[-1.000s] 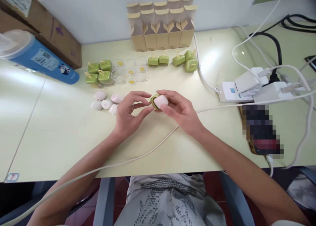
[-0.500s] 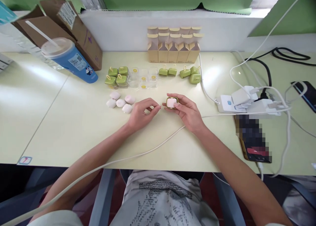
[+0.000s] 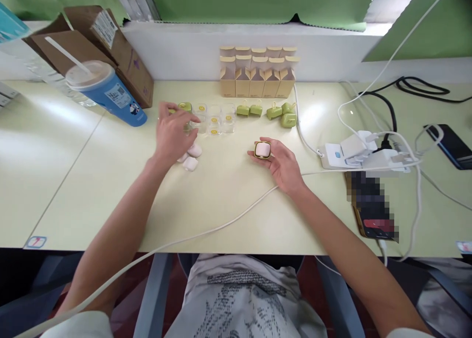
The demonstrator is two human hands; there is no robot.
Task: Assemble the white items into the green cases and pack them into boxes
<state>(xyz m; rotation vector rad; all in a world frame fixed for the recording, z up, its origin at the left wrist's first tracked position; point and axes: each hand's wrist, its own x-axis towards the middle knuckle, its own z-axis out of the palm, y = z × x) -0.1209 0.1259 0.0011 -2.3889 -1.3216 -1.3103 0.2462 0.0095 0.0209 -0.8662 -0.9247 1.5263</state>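
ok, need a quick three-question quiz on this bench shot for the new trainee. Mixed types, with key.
1. Multiple choice: what does the right hand hold?
a) a clear container
b) a green cap with a pale pink piece inside
c) a phone

2. True or false: the tan boxes by the wall have raised flaps.

3. Fill in: on the table to the right of the clear containers lie ____ loose green caps.

Key: 1 b; 2 true; 3 five.
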